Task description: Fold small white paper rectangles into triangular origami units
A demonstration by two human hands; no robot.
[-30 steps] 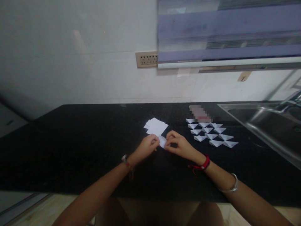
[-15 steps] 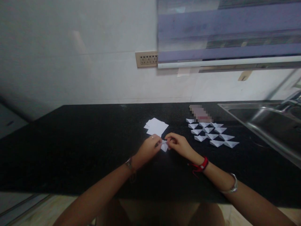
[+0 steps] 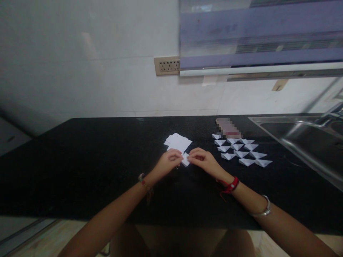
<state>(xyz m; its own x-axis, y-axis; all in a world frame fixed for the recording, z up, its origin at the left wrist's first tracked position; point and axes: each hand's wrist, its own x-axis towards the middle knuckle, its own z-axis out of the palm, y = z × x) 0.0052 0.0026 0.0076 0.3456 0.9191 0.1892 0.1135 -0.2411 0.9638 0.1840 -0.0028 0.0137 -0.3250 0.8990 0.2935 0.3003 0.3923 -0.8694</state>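
Between my two hands is a small folded piece of white paper (image 3: 185, 160), held just above the dark counter. My left hand (image 3: 170, 159) pinches its left edge with the fingers closed. On the opposite side my right hand (image 3: 200, 159) grips the right edge between thumb and fingertips. A loose stack of white paper sheets (image 3: 179, 141) lies right behind my left hand. Off to the right, several folded white paper pieces (image 3: 241, 154) sit in rows, each with pointed ends.
A pixelated pinkish flat object (image 3: 229, 128) lies behind the folded pieces. At the right, a steel sink (image 3: 308, 139) is set into the black countertop (image 3: 93, 160). A socket strip (image 3: 167, 66) is on the wall behind, beside a purple blind (image 3: 257, 35).
The paper between my hands looks smaller and more compact, its lower point no longer spread out. Both hands have shifted slightly, the fingers now arched above it.
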